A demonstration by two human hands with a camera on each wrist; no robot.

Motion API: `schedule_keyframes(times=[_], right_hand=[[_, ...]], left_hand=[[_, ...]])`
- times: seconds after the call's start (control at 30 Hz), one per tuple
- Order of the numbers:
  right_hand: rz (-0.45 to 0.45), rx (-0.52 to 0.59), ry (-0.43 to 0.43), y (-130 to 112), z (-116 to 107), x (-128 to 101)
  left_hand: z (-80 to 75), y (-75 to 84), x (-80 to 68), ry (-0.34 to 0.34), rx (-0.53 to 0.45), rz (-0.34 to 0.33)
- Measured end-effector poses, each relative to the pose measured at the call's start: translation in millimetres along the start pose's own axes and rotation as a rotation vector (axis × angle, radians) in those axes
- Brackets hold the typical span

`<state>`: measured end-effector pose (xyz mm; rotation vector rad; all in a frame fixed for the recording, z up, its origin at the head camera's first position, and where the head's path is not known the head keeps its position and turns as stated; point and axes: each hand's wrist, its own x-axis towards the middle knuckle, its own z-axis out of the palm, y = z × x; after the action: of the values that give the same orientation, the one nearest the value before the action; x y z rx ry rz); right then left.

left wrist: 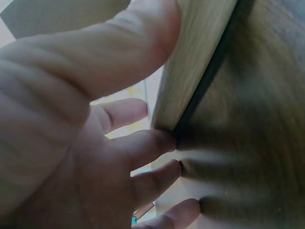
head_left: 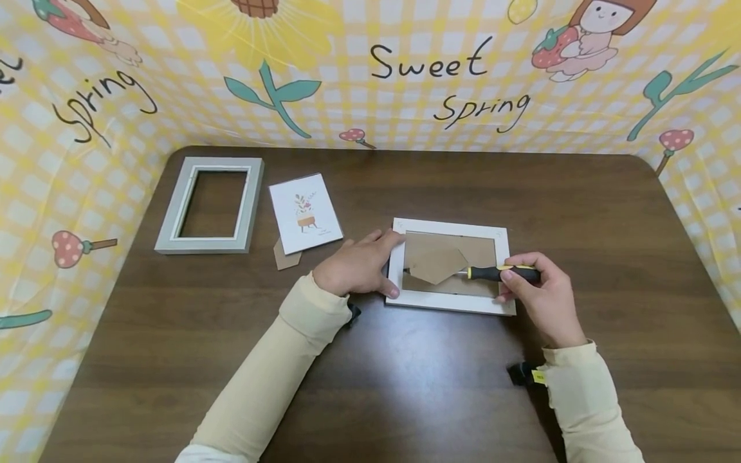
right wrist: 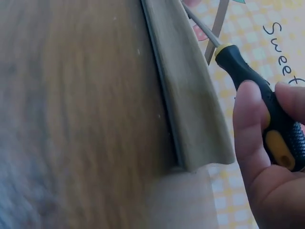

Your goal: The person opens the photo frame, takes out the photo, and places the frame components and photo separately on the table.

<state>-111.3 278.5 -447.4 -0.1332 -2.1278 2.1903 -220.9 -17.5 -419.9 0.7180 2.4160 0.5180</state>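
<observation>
A white picture frame [head_left: 450, 226] lies back side up on the table, with a brown backing board [head_left: 425, 241] set inside it. My left hand [head_left: 361, 262] holds the frame's left end, thumb on the near corner, fingers toward the far corner. In the left wrist view, the thumb [left wrist: 143, 40] bends against the frame's side. My right hand [head_left: 547, 296] grips a screwdriver [head_left: 486, 274] by its black-and-yellow handle. Its shaft passes under a raised brown flap [head_left: 438, 265] on the board, and the tip shows at the frame's left inner edge.
At the back left lies a second, empty grey-white frame [head_left: 164, 241]. Beside it, a card printed with a potted plant [head_left: 305, 215] partly covers a brown piece [head_left: 286, 257]. A yellow checked cloth [head_left: 405, 32] hangs around the dark wooden table [head_left: 370, 399].
</observation>
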Motion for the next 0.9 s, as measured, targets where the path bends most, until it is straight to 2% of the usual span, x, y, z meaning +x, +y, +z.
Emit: schedule_keyframes(times=[0.13,0.27,0.37,0.47,0.53,0.63,0.77,0.9], right_hand=[[0.033,0.113,-0.058,0.7,-0.2,-0.5],[0.078,0.262,-0.196,2.6,-5.3,3.7],[0.14,0.305,-0.288,3.8,-10.3,8.3],[0.2,0.277,-0.319,1.5,-11.0,11.3],[0.2,0.258,-0.316,-4.1,-8.2,11.6],[0.139,0.202,-0.294,-18.0,0.9,11.6],[0.061,0.076,-0.236,-39.1,16.8,11.1],[0.058,-0.007,-0.181,-53.9,27.6,8.1]], left_hand=[[-1.0,-0.8,-1.1,-0.004,-0.002,0.005],[-0.9,-1.4,-1.3,-0.01,-0.011,0.003],[0.0,-1.5,0.0,-0.007,-0.012,0.002],[0.8,-2.4,0.6,-0.007,-0.009,0.002],[1.0,-2.9,0.3,-0.008,-0.003,0.001],[0.3,-3.5,-0.6,-0.004,0.003,0.002],[-0.6,-4.3,-1.6,0.003,0.003,0.002],[-1.6,-4.3,-2.3,-0.002,0.0,0.014]])
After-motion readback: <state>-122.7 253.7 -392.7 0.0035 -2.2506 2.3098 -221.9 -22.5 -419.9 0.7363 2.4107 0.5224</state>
